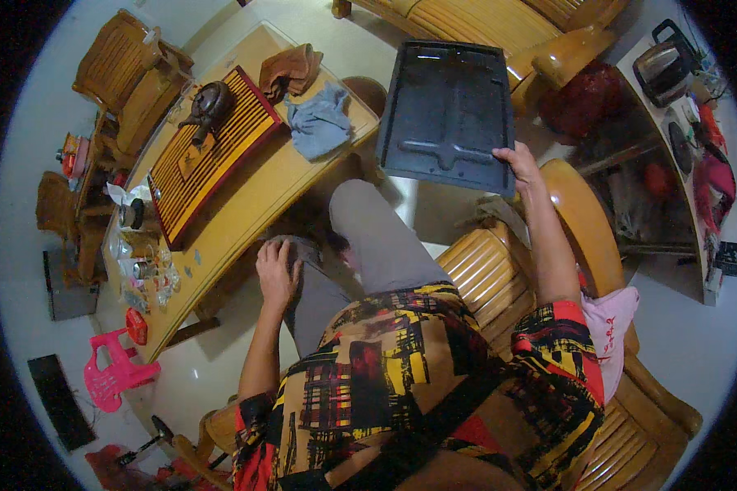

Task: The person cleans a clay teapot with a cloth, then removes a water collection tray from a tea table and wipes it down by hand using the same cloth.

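Note:
My right hand [521, 169] grips the near right corner of a black plastic tray [445, 116], thumb on its upper face; the tray is held out to the right of the table. My left hand [278, 273] rests on my left knee, holding nothing, its fingers slightly apart. On the wooden table [245, 236] lies a slatted tea tray [221, 172] with a dark red rim, and a dark teapot [211, 103] stands on its slats. Beside it are a folded brown cloth [290, 70] and a crumpled grey-blue cloth [320, 119].
Glass jars and small cups [153, 270] crowd the table's left end. A pink plastic stool [116, 368] stands below it. Wooden armchairs [129, 80] and a bamboo-topped bench [473, 24] surround the table. At right, an electric kettle [662, 70] stands on a side cabinet.

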A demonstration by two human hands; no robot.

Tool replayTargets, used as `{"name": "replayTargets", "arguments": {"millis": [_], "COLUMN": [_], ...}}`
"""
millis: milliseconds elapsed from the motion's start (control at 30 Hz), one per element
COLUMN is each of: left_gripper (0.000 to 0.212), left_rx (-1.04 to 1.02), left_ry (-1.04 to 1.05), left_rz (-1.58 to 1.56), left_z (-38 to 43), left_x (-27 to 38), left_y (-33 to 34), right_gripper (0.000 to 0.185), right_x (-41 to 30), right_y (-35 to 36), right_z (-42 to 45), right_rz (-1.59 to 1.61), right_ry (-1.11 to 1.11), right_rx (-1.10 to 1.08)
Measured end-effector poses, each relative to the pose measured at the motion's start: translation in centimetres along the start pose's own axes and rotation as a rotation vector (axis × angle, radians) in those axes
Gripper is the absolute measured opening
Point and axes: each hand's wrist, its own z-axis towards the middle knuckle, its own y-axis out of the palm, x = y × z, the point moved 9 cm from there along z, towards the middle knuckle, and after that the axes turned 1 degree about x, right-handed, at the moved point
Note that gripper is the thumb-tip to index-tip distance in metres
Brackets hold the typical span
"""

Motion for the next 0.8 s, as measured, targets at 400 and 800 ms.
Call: {"name": "replayTargets", "arguments": {"millis": [400,800], "left_gripper": [0.046,0.048], "left_rx": [0.036,0.063], "left_ry": [-0.156,-0.174], "left_rz": [0.066,0.048], "left_z": [-1.2,-1.2], "left_x": [-0.5,-0.8], "left_y": [0.2,0.0], "right_gripper": [0.024,0.027], "right_x": [-2.5,-6.3], "right_y": [1.6,-0.8], "right_z": [5.6,8.8], "right_rz": [-0.043,-0.362], "right_ry": [0.028,-0.019], "right_rx": [-0.136,-0.087]}}
